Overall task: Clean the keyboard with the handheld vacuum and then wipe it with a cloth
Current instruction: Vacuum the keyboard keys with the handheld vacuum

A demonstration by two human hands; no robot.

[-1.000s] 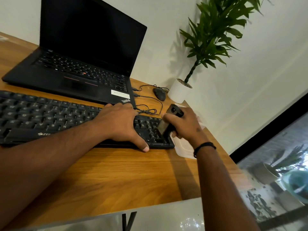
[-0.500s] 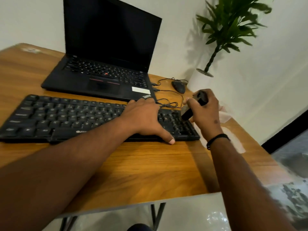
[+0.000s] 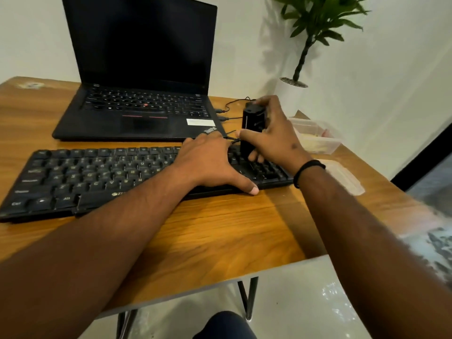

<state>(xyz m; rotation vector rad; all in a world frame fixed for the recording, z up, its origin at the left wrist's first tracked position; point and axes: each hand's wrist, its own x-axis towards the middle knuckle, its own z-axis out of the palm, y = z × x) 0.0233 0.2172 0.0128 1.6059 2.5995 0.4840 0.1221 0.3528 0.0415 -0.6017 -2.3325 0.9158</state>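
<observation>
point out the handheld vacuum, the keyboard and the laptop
handheld vacuum (image 3: 253, 123), head view, upper part of its black body
keyboard (image 3: 97, 172), head view, keys in its left half
laptop (image 3: 144, 123), head view, its trackpad

The left hand (image 3: 210, 162) covers the keys beneath it on the keyboard (image 3: 97, 174), and the right hand (image 3: 274, 138) wraps the handheld vacuum (image 3: 253, 128) so its lower end (the part at the keys) cannot be seen. The plant (image 3: 315, 23) is cut off by the top edge, and the plastic container (image 3: 315, 138) is too blurred to tell its contents.
</observation>
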